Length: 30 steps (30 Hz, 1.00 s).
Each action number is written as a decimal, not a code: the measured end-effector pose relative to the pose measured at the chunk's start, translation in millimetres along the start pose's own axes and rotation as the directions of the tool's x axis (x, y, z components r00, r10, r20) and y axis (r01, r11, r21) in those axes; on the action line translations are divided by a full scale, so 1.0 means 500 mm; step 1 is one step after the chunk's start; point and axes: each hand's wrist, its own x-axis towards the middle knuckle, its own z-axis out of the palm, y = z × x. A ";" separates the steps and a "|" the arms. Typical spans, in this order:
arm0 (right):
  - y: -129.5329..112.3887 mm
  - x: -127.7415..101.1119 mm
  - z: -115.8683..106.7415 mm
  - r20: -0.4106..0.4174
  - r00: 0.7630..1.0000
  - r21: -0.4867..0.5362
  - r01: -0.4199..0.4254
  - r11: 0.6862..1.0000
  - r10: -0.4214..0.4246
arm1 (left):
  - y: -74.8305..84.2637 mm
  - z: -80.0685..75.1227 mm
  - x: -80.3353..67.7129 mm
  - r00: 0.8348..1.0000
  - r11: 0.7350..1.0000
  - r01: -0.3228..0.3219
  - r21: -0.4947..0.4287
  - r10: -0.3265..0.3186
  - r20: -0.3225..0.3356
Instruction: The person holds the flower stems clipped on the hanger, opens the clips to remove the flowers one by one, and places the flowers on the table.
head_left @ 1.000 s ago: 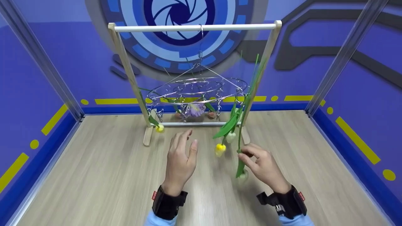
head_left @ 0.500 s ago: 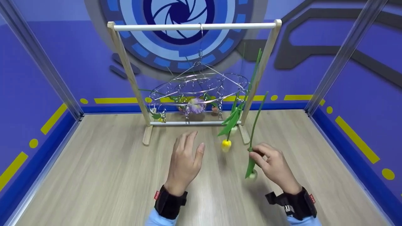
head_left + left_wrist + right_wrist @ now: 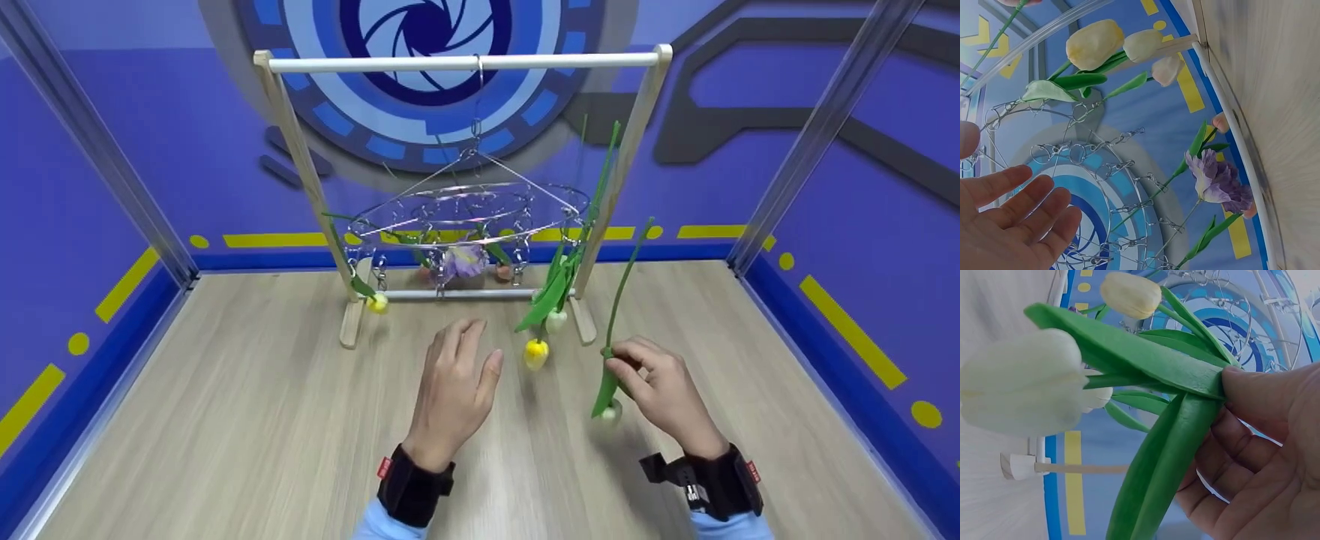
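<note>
Left hand (image 3: 454, 390) loosely outstretched and empty, my right hand (image 3: 660, 386) pinches the white tulip (image 3: 1022, 385) where its leaves (image 3: 1129, 355) meet; light pressure should avoid creasing them.

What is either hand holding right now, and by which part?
The right hand pinches a white tulip by its stem, at the base of the leaves. The left hand holds nothing.

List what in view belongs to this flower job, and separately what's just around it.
Likely part of the job:
- white tulip, pinched in the right hand
- left hand, holding nothing
- hanger with clips
- yellow tulip and purple flower, hanging
- rack bearing the hanger

Seemingly just around:
- table
- wall
- wrist straps
</note>
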 end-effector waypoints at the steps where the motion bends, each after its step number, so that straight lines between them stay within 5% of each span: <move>1: 0.001 0.000 -0.002 0.000 1.000 0.000 -0.003 1.000 0.003 | 0.001 0.000 0.000 1.000 1.000 0.000 -0.001 0.000 0.004; 21: 0.025 -0.009 -0.035 0.055 0.985 -0.110 -0.157 0.982 0.163 | 0.015 0.022 -0.012 0.997 0.996 -0.055 0.065 0.051 0.055; 30: 0.037 -0.007 -0.052 0.102 0.960 -0.123 -0.248 0.961 0.261 | 0.031 0.034 -0.020 0.992 0.993 -0.090 0.082 0.082 0.094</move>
